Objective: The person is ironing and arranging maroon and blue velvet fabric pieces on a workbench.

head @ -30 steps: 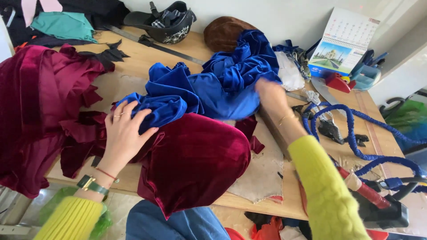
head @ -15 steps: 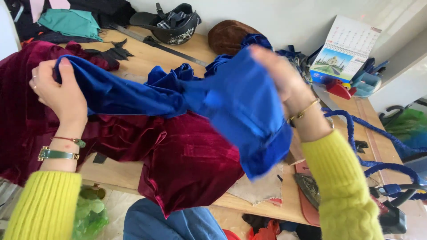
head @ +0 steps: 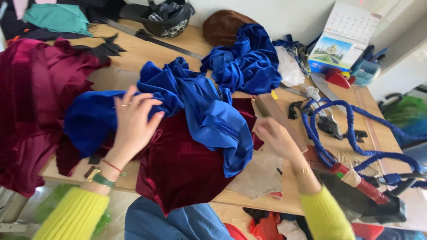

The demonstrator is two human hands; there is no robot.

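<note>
While we are leaning over the wooden table, the dark red velvet cloth is taking up the most room, spreading from the left edge across the middle and hanging over the near edge in front of us. Over it the blue satin cloth is lying in a crumpled band, running from the left part of the table toward the middle, with a second blue heap bunching up near the far edge. Along the right edge a blue rope is looping, and a desk calendar is standing at the far right corner. A dark helmet is sitting at the far edge, with a teal cloth at the far left corner.

We are pressing our left hand flat on the blue satin, fingers spread and not gripping. Our right hand is hovering over the right side of the red velvet, its fingers closing around the lower end of a flat brown wooden stick that is slanting up toward the far edge. A red-handled tool is lying just beside our right wrist near the right edge.
</note>
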